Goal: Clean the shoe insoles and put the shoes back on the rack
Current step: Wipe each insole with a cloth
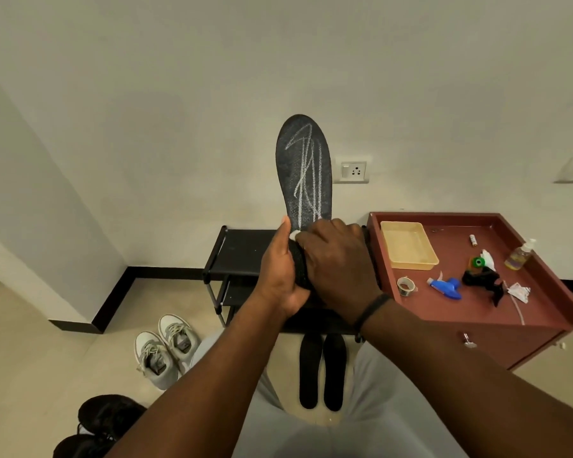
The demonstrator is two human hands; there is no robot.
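Dark grey foam insole scrawled with white chalk-like lines [303,166], upright, in front of the black metal shoe rack [245,249]. Left hand [278,272] grips its lower end, fingers curled round the heel. Right hand [336,259] presses a small white wad [294,234] against the insole's face, fingers curled over it. Marks mostly unwiped: cleaning looks barely begun on this one. Two plain black insoles [321,371] lie on the floor near the rack's front edge. Grey-white sneakers [166,348] and black shoes [106,421] on the floor, not yet racked.
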